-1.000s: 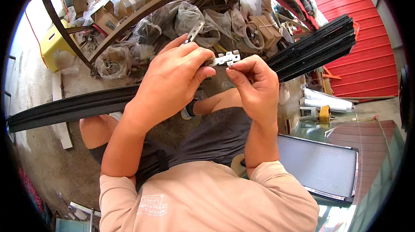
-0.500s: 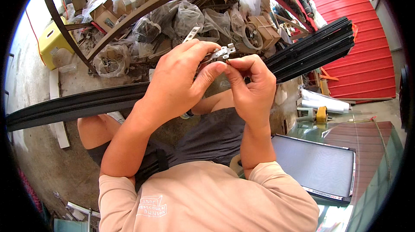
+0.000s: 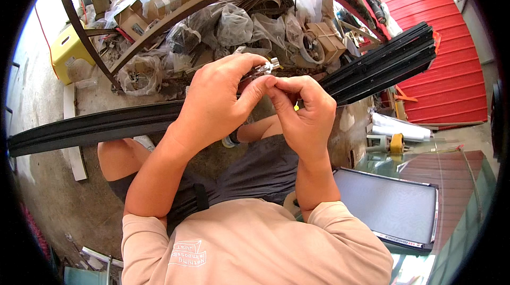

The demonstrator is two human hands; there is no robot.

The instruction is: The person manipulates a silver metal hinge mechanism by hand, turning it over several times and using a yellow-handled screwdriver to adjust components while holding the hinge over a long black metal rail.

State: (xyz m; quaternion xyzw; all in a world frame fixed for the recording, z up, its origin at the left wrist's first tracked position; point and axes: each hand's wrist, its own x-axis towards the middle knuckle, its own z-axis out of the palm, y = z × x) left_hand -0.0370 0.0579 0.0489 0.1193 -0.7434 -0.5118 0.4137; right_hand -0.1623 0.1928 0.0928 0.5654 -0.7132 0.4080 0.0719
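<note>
My left hand [image 3: 215, 91] is closed around a slim silver metal fitting [image 3: 274, 64], with a bracket-like end sticking out past the fingers. Most of its length lies hidden behind that hand. Close beside it, my right hand [image 3: 308, 112] pinches thumb and forefinger together against the tip of the left thumb. Whatever the pinch holds is too small to name. A small bright yellow spot [image 3: 296, 107] shows at the right fingers. Below and behind both hands, long black profiles [image 3: 95, 128] run crosswise, their thicker bundled end [image 3: 385, 62] at the right.
Plastic bags [image 3: 234, 24] and cardboard boxes [image 3: 325, 40] are heaped behind a dark metal frame [image 3: 159, 27]. A yellow stool [image 3: 69, 54] stands at left. At right lie a framed mesh panel [image 3: 388, 205], glass sheets [image 3: 462, 179] and a red corrugated panel [image 3: 441, 56].
The metal fitting has turned in my left hand, so its perforated far end now barely shows. My right hand has shifted slightly left and down, and the yellow spot has come into sight.
</note>
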